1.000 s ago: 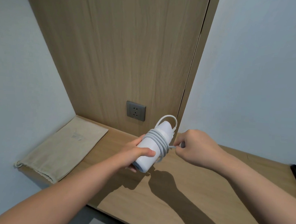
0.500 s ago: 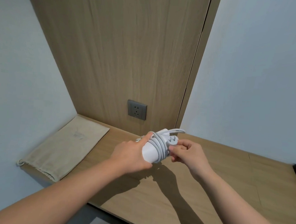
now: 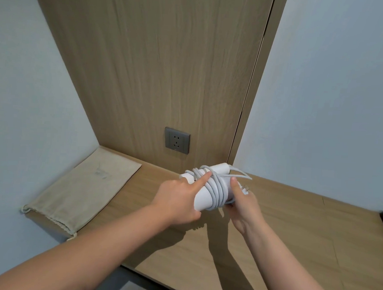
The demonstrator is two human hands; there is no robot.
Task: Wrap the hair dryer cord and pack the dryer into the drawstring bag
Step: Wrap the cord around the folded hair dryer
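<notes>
Left hand [image 3: 175, 202]: grips the dryer [image 3: 203, 199] above the counter [image 3: 293, 229], forefinger pinning the coils.
Right hand [image 3: 243, 204]: curled round its other side, thumb on top, beside the plug [image 3: 246, 188].
Cord [image 3: 217, 186]: wound, tail loose; best to tuck the plug under a coil while the forefinger presses.
Bag [image 3: 82, 187]: flat, well left, drawstring mouth nearest.

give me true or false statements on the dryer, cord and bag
A pale grey cord is coiled round the white cylindrical plastic hair dryer. True.
The dryer is inside the beige cloth drawstring bag. False: the bag lies flat on the wooden desk, apart from it.
The left hand lays its index finger on the coils. True.
The white plug sits in the grey wall socket. False: the socket is empty; the plug is by the right hand.
</notes>
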